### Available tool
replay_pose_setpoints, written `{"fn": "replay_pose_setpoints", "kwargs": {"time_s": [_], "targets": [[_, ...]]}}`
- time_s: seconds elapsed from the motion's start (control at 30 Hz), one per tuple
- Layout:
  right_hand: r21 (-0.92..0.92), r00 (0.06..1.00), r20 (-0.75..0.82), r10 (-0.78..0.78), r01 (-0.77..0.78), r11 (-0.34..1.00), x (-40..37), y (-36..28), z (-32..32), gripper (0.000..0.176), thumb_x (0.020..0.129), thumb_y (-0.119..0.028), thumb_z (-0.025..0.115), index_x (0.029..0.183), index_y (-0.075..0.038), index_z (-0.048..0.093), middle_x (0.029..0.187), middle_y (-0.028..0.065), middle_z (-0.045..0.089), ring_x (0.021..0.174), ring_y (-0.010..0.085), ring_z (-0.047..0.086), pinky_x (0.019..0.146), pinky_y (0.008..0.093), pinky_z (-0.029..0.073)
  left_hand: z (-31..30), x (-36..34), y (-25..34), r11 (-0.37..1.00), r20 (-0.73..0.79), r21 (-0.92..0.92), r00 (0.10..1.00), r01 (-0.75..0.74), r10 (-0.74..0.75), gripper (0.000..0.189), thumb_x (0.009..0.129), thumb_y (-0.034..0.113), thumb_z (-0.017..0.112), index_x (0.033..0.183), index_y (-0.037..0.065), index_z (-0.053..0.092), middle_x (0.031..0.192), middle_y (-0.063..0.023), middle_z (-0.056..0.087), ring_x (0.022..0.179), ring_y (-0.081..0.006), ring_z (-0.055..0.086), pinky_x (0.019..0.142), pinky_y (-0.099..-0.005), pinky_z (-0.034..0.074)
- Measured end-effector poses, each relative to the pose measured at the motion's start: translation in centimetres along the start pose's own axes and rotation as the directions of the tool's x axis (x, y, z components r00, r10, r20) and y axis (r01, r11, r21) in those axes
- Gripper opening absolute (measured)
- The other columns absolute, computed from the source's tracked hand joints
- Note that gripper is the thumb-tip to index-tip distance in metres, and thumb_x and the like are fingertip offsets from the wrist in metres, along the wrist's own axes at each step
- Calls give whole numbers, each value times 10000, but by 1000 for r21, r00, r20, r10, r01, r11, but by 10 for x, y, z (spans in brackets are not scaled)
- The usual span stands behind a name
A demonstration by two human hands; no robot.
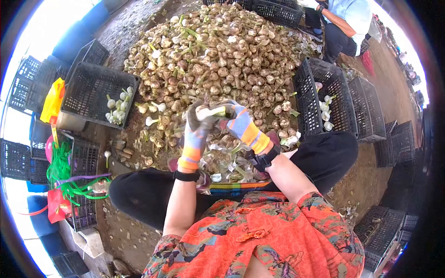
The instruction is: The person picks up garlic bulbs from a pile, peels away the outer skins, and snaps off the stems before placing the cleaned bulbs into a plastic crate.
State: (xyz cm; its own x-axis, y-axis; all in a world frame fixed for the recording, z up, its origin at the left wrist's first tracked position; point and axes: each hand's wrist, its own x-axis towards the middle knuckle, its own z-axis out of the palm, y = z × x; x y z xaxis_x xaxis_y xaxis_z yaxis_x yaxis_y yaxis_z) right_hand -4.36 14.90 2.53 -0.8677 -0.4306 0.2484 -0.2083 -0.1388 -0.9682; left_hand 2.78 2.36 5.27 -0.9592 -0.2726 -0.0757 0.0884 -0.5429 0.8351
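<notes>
A garlic bulb (209,112) with a pale neck and a green cut end is held in front of me, above the edge of the heap. My left hand (196,124), in a striped glove with dark fingers, closes around the bulb end. My right hand (242,124), gloved alike, has its fingers curled at the green stem end; its fingertips are partly blurred and hidden. Beyond both hands spreads a large heap of garlic (218,55) with brownish, soiled skins. Loose peelings (229,160) lie on the ground under my hands.
A black crate (76,99) at left holds several cleaned white bulbs, as does another crate (343,99) at right. Green and purple ties (62,173) hang over crates at far left. A co-worker (345,25) sits at the upper right. My bent legs flank the peelings.
</notes>
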Motion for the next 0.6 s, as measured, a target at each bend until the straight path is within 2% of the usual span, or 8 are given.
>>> {"fn": "replay_pose_setpoints", "kwargs": {"time_s": [0.07,0.13,0.2,0.27,0.33,0.4,0.53,0.6], "targets": [[72,988,-21,155,-153,986,-8,-13,8,231,680,70,538,898,30,606,779,47,615,680,106,566,621,239,466,-11,3,-7,967,23,248,998,-56,52,421,877,257,521,1224,53,400,893,-57,571,639,-112,543,535,-230,468],[294,963,-50,264,-238,926,-5,9,8,249,688,88,514,915,33,600,811,81,637,678,111,585,622,238,482,-17,4,1,994,36,44,994,100,-102,432,836,248,592,1186,51,433,908,-56,570,668,-107,552,503,-229,465],[547,952,5,307,-260,796,-3,12,6,283,682,110,503,937,31,594,806,83,636,680,123,594,608,243,490,-7,-4,9,996,49,71,998,44,-47,444,807,210,632,1170,38,443,965,-66,561,744,-122,569,617,-249,490],[509,951,-3,311,-266,819,-1,7,8,266,685,102,504,923,31,600,803,80,634,670,134,597,598,253,493,-24,6,-11,890,83,393,973,-232,217,492,780,166,661,1190,24,427,1009,-69,549,810,-139,575,656,-257,500],[418,948,-21,317,-279,864,0,1,8,235,693,88,505,895,32,610,796,73,629,650,155,603,580,274,498,-28,9,-12,939,133,223,962,-262,237,518,745,101,676,1193,12,431,1018,-70,553,805,-144,579,616,-249,506],[527,926,-82,370,-274,804,-1,3,9,227,700,76,502,889,22,615,783,69,625,633,156,595,567,277,494,-21,6,-1,977,237,202,971,-69,20,515,730,80,668,1189,8,446,1010,-76,562,772,-140,581,593,-245,505],[714,711,-363,603,-203,670,13,49,-4,215,716,40,484,874,3,625,790,78,631,638,172,596,569,285,498,-19,-6,15,970,262,241,964,-20,-45,547,733,140,669,1212,9,440,985,-62,573,759,-123,575,586,-242,489],[659,821,-226,525,-268,702,13,56,-31,229,703,35,503,891,0,627,822,97,640,673,177,610,582,287,498,-20,-6,21,976,234,214,969,26,-77,630,726,199,688,1253,14,398,989,-47,570,807,-97,555,640,-237,481]]}}
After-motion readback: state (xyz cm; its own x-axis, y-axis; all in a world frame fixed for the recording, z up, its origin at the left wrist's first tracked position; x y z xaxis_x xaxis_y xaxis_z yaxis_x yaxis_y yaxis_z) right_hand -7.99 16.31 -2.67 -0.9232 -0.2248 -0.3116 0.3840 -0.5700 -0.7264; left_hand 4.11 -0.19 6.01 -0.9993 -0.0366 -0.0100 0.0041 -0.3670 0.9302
